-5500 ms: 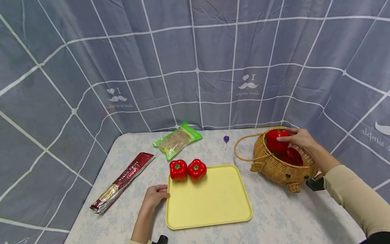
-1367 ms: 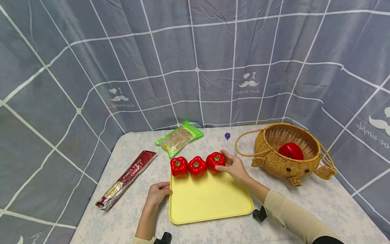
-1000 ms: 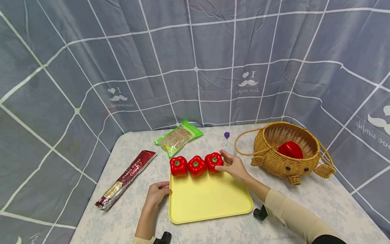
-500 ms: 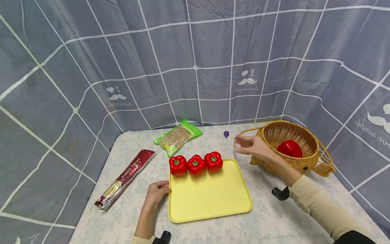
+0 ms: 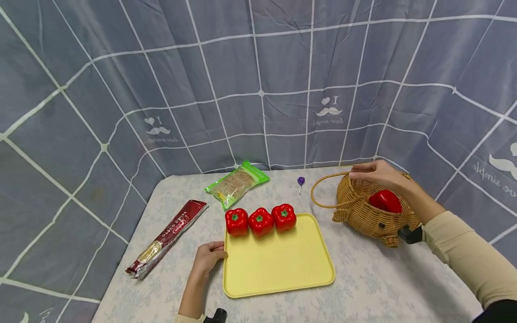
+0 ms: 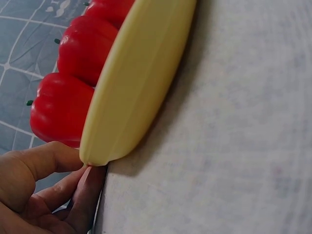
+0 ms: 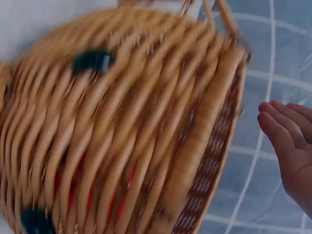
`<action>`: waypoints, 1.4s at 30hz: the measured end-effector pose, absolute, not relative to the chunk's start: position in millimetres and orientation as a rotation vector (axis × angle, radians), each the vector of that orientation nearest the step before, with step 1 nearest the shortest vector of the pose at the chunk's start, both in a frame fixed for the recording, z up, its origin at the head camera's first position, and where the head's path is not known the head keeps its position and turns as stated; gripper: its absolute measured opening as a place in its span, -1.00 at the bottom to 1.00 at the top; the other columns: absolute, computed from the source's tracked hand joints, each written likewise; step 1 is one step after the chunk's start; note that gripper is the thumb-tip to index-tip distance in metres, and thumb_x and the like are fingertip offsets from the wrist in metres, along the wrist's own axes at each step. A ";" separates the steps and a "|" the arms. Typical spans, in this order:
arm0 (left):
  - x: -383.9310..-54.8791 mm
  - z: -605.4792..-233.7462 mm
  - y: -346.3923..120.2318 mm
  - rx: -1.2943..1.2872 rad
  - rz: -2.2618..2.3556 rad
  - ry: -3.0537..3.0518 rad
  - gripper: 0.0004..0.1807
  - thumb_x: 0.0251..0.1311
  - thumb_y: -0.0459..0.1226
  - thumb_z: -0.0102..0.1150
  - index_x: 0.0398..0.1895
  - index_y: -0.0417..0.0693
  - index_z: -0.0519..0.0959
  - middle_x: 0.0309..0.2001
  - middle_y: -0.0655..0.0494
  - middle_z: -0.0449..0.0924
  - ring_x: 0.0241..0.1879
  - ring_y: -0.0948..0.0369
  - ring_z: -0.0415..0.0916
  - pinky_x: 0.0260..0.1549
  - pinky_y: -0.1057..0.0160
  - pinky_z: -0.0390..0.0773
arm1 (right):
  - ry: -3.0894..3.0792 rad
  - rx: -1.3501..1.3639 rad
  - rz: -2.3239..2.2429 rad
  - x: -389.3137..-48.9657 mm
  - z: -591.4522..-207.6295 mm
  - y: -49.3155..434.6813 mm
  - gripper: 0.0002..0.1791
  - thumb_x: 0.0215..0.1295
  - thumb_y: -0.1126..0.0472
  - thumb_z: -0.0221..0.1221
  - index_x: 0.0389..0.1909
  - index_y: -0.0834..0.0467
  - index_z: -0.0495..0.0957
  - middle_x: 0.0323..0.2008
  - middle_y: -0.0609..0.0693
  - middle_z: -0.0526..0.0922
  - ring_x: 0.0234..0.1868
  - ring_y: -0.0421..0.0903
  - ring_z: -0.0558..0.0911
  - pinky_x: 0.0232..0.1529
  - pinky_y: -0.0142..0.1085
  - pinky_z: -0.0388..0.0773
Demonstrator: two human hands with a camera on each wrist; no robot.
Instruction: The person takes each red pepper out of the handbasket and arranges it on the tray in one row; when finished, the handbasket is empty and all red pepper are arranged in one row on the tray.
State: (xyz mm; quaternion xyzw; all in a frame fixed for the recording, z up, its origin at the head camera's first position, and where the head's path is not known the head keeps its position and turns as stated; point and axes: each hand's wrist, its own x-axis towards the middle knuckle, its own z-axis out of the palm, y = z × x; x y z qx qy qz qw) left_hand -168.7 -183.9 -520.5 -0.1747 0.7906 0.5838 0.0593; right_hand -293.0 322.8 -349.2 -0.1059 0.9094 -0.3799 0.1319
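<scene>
My left hand (image 5: pixel 205 258) pinches the left rim of a yellow tray (image 5: pixel 278 264); the left wrist view shows thumb and fingers (image 6: pixel 53 158) at its corner. Three red bell peppers with green stems stand in a row along the tray's far edge: a left one (image 5: pixel 236 222), a middle one (image 5: pixel 260 222) and a right one (image 5: pixel 284 217). Over the opening of a wicker animal-shaped basket (image 5: pixel 359 220) my right hand (image 5: pixel 379 174) hovers, fingers extended and holding nothing. Inside the basket lies a red bell pepper (image 5: pixel 387 200), partly hidden by the wrist.
A green-edged bag of grain (image 5: pixel 237 184) lies behind the tray. To the left is a long red packet (image 5: pixel 167 240). A purple lollipop (image 5: pixel 300 181) lies near the basket's looped handle (image 5: pixel 317 197). A grey curtain (image 5: pixel 282 112) hangs behind the table.
My right hand carried a red bell pepper from the basket to the tray's far edge, let go of it beside the other two, and moved back right over the basket. The left hand stayed put.
</scene>
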 end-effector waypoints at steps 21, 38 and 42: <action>-162.6 -517.0 -184.0 -0.489 1.828 2.376 -0.55 -0.05 -0.50 0.26 0.00 -0.49 0.56 -0.25 -0.15 0.70 -0.32 0.25 0.61 -0.35 0.35 0.61 | 2.735 -0.177 -0.545 -329.5 -391.5 398.9 -0.25 0.23 -0.24 0.15 -0.14 0.48 0.59 -0.20 0.42 0.64 -0.08 0.34 0.57 -0.05 -0.02 0.55; -164.3 -521.0 -185.6 -0.456 1.857 2.377 -0.56 -0.07 -0.50 0.26 -0.03 -0.51 0.57 -0.27 -0.17 0.70 -0.33 0.25 0.61 -0.36 0.36 0.61 | 2.653 -0.163 -0.418 -330.9 -411.1 397.7 -0.43 0.12 -0.20 0.24 -0.49 0.29 0.47 -0.49 0.02 0.44 -0.41 -0.08 0.45 -0.39 -0.33 0.41; -165.6 -520.2 -185.5 -0.512 1.815 2.380 -0.55 -0.06 -0.49 0.27 0.00 -0.47 0.57 -0.24 -0.17 0.70 -0.31 0.23 0.60 -0.35 0.33 0.60 | 2.639 -0.165 -0.466 -333.3 -412.2 397.9 -0.49 0.11 -0.18 0.28 -0.58 0.20 0.45 -0.55 -0.05 0.41 -0.47 -0.14 0.42 -0.43 -0.34 0.38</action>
